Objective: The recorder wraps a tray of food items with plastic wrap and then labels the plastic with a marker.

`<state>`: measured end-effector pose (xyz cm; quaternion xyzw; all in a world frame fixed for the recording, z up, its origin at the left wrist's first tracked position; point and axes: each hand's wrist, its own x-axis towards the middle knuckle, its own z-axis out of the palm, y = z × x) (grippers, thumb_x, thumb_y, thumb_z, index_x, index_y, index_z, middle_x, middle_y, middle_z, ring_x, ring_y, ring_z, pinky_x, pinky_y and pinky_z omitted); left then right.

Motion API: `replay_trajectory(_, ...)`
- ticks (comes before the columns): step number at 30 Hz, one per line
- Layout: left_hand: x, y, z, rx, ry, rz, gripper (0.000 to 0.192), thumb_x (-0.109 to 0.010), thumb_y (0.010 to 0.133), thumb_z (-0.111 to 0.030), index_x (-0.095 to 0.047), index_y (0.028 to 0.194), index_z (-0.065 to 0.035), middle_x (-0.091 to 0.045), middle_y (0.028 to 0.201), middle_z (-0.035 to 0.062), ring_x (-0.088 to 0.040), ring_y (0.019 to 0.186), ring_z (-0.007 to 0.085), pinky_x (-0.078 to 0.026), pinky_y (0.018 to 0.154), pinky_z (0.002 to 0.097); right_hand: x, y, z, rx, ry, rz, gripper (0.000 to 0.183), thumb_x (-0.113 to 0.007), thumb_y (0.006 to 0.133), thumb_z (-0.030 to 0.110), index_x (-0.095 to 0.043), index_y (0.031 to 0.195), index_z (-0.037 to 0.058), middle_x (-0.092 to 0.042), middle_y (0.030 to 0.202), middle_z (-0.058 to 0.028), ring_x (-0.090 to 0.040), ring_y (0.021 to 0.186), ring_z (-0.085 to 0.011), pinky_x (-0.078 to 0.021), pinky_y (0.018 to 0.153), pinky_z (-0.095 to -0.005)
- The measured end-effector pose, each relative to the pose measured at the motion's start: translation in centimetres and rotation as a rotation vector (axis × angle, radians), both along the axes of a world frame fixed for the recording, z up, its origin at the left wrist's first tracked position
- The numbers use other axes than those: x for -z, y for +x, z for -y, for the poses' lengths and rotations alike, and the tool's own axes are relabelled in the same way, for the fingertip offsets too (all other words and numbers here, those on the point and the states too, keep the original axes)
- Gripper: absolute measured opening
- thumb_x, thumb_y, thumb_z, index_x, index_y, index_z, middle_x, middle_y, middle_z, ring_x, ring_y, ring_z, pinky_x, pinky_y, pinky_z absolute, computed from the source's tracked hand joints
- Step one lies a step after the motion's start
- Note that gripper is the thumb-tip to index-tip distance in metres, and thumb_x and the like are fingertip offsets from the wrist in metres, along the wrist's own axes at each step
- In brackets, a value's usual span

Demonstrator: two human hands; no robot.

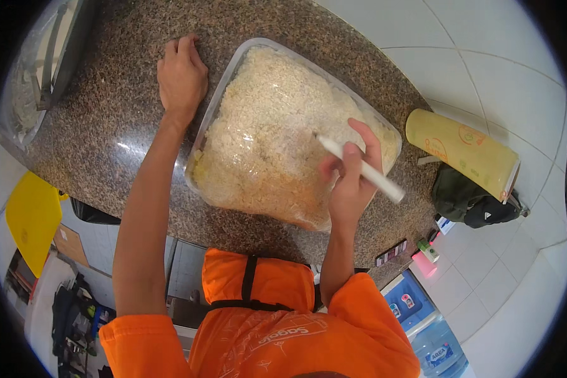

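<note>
A large clear plastic tub [245, 52] heaped with pale, crumbly food, perhaps grated cheese or crumbs, lies on the speckled granite counter [137, 75]. Clear film covers the contents, which turn orange-brown towards my body. My right hand [354, 170] grips a white marker pen [380, 178] above the film, its dark tip pointing to the upper left. Whether the tip touches the film I cannot tell. My left hand [183, 71] rests on the counter left of the tub, fingers curled and partly hidden, with no object visible in it.
A yellow printed roll or packet [460, 146] and a dark bag [468, 198] are by the tiled wall at right. A phone [391, 253] and a pink cup [424, 264] are at lower right. Another film-covered tub [40, 123] stands far left, near a yellow board [34, 219].
</note>
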<state>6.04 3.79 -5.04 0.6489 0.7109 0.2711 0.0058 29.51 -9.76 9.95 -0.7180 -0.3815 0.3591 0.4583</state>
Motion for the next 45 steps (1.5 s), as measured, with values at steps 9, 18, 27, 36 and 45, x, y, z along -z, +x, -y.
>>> replay_trajectory(9, 0.1, 0.0, -0.1, 0.007, -0.023, 0.001, 0.018, -0.056, 0.094, -0.013, -0.064, 0.111, -0.0140, -0.064, 0.102, 0.0132, -0.063, 0.083, 0.0368, -0.050, 0.079, 0.0452, 0.7, 0.0, -0.3, 0.060, 0.049, -0.187, 0.021, -0.073, 0.087, 0.006, -0.065, 0.104, -0.0021, -0.070, 0.087, -0.0101, -0.067, 0.078, -0.0119, -0.0534, 0.072, -0.0243)
replay_trajectory(18, -0.4, 0.3, -0.1, 0.004, -0.005, 0.015, 0.016, -0.053, 0.097, -0.013, -0.065, 0.109, -0.0122, -0.064, 0.101, 0.0144, -0.064, 0.087, 0.0388, -0.051, 0.077, 0.0473, 1.8, 1.2, 0.4, -0.072, 0.042, 0.129, 0.018, -0.075, 0.083, 0.004, -0.066, 0.097, -0.0035, -0.071, 0.086, -0.0099, -0.066, 0.077, -0.0106, -0.0529, 0.071, -0.0237)
replay_trajectory(27, 0.4, 0.0, -0.2, 0.003, 0.023, -0.002, 0.019, -0.057, 0.094, -0.012, -0.063, 0.111, -0.0162, -0.064, 0.099, 0.0115, -0.063, 0.081, 0.0344, -0.049, 0.076, 0.0435, 0.7, -0.2, -0.1, -0.130, 0.041, 0.339, 0.014, -0.073, 0.086, 0.003, -0.064, 0.094, -0.0030, -0.068, 0.080, -0.0070, -0.061, 0.070, -0.0074, -0.0479, 0.064, -0.0204)
replay_trajectory(36, 0.0, 0.0, -0.1, 0.012, 0.008, 0.005, 0.019, -0.057, 0.094, -0.012, -0.063, 0.111, -0.0158, -0.064, 0.099, 0.0118, -0.063, 0.082, 0.0343, -0.050, 0.077, 0.0438, 0.5, -0.5, 0.1, -0.105, 0.087, 0.270, 0.013, -0.073, 0.085, 0.003, -0.064, 0.092, -0.0024, -0.067, 0.077, -0.0054, -0.059, 0.065, -0.0074, -0.0468, 0.060, -0.0204)
replay_trajectory(45, -0.4, 0.2, -0.1, -0.010, -0.017, 0.008, 0.017, -0.052, 0.098, -0.014, -0.065, 0.109, -0.0118, -0.065, 0.100, 0.0151, -0.064, 0.087, 0.0390, -0.051, 0.077, 0.0471, 1.1, 1.6, 0.7, 0.016, 0.190, 0.428, 0.015, -0.076, 0.083, 0.005, -0.065, 0.091, -0.0022, -0.070, 0.074, -0.0090, -0.064, 0.064, -0.0093, -0.0505, 0.058, -0.0221)
